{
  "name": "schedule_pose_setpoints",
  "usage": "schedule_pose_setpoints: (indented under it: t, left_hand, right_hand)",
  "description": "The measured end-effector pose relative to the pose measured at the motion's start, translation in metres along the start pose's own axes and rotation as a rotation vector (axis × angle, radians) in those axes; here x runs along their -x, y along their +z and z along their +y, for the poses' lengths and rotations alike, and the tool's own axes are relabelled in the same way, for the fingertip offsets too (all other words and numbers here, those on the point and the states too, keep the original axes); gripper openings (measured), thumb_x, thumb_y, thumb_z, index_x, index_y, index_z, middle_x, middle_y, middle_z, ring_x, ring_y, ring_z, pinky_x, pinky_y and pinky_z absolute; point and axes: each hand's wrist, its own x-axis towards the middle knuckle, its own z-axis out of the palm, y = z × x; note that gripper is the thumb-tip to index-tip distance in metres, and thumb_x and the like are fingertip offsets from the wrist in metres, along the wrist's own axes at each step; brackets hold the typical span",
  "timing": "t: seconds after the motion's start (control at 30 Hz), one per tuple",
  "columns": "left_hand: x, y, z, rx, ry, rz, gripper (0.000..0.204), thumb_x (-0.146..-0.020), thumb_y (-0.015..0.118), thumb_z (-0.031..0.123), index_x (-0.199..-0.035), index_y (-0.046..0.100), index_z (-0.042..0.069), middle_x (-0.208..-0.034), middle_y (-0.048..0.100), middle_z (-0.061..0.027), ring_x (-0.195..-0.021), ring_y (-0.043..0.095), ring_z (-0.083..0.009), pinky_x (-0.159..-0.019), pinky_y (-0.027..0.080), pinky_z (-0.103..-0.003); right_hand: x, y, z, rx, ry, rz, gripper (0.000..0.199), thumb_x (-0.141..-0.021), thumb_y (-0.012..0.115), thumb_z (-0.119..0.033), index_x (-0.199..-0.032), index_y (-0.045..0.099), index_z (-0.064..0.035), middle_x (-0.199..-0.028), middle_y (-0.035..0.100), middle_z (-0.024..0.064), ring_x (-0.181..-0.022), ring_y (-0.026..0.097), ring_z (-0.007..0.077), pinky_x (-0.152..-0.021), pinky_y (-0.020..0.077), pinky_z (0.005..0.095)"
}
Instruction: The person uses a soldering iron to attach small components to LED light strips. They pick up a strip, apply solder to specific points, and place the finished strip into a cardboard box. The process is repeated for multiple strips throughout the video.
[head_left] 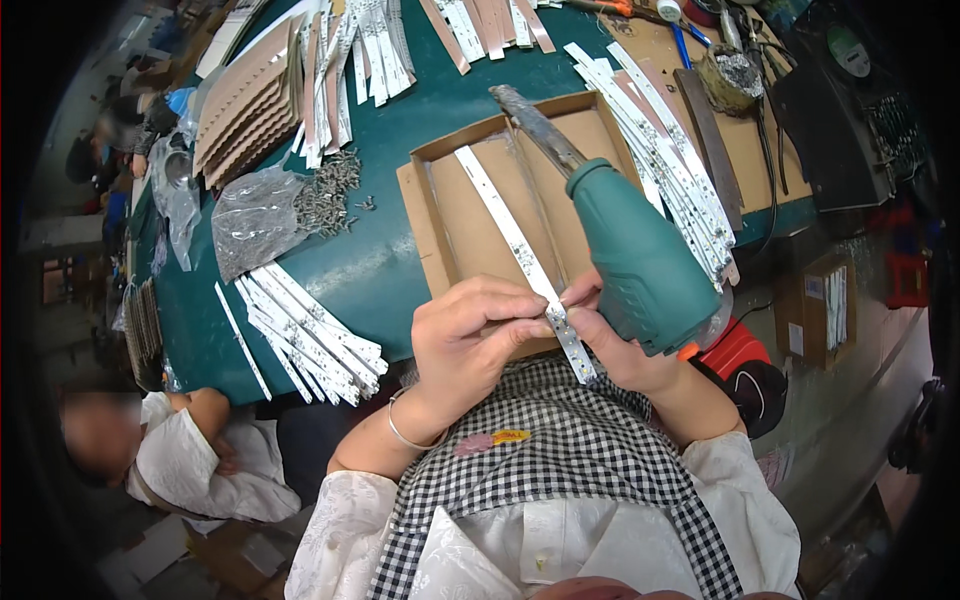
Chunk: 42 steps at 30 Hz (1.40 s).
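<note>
Strip (530, 262) of white lights is lying across the cardboard tray (470, 215) at twelve o'clock, both hands' grip pinching its near end: left hand (468, 335) steadying, right hand (615, 340) also cradling the green tool (640, 250), best kept pointing away.

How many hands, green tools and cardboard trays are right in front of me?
Hands: 2, left hand and right hand
Green soldering gun: 1
Cardboard tray: 1
White strip being held: 1
Total: 5
</note>
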Motion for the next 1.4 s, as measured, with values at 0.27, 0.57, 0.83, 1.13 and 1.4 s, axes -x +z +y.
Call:
schedule_pose_setpoints:
  t: [0.27, 0.57, 0.83, 1.13, 1.4]
  left_hand:
    - [-0.005, 0.001, -0.001, -0.335, 0.340, -0.046, 0.025, -0.070, 0.082, -0.006, -0.093, 0.073, -0.002, -0.084, 0.071, -0.0104, -0.074, 0.070, -0.0239, -0.067, 0.054, -0.031]
    - [-0.007, 0.001, -0.001, -0.296, 0.303, -0.046, 0.024, -0.069, 0.079, -0.006, -0.091, 0.074, 0.001, -0.079, 0.072, -0.0107, -0.069, 0.071, -0.0242, -0.061, 0.055, -0.030]
    - [-0.014, -0.020, -0.017, -0.544, 0.205, -0.019, 0.016, -0.068, 0.077, -0.005, -0.082, 0.074, 0.002, -0.079, 0.073, -0.0081, -0.073, 0.070, -0.0201, -0.071, 0.053, -0.031]
    - [-0.031, -0.023, -0.058, -0.789, 0.185, 0.013, 0.015, -0.073, 0.081, 0.003, -0.086, 0.077, 0.011, -0.076, 0.070, -0.0007, -0.075, 0.065, -0.0150, -0.086, 0.038, -0.033]
    - [-0.030, -0.026, -0.064, -0.761, 0.195, -0.014, 0.017, -0.073, 0.081, 0.004, -0.086, 0.078, 0.013, -0.077, 0.071, 0.0008, -0.076, 0.065, -0.0133, -0.088, 0.036, -0.034]
  right_hand:
    - [0.003, 0.003, 0.007, -0.040, -0.026, -0.073, 0.017, -0.092, 0.067, 0.000, -0.108, 0.062, 0.0022, -0.095, 0.065, 0.0060, -0.082, 0.063, 0.0113, -0.072, 0.0528, 0.0257]
    - [0.011, -0.008, 0.024, 0.261, 0.007, -0.135, 0.053, -0.077, 0.079, -0.008, -0.124, 0.058, 0.0050, -0.111, 0.068, 0.0131, -0.093, 0.072, 0.0232, -0.079, 0.0572, 0.0325]
    - [0.014, -0.013, 0.033, 0.232, 0.046, -0.047, 0.047, -0.084, 0.076, -0.008, -0.125, 0.058, 0.0056, -0.103, 0.073, 0.0110, -0.087, 0.072, 0.0175, -0.079, 0.0573, 0.0297]
    - [0.041, -0.029, 0.030, 0.194, 0.144, 0.011, 0.027, -0.080, 0.077, -0.002, -0.107, 0.070, 0.0002, -0.104, 0.073, 0.0108, -0.091, 0.071, 0.0202, -0.080, 0.0568, 0.0300]
    - [0.060, -0.032, 0.044, 0.405, 0.179, -0.154, 0.034, -0.084, 0.076, -0.015, -0.113, 0.066, 0.0003, -0.106, 0.070, 0.0113, -0.089, 0.068, 0.0221, -0.076, 0.0546, 0.0318]
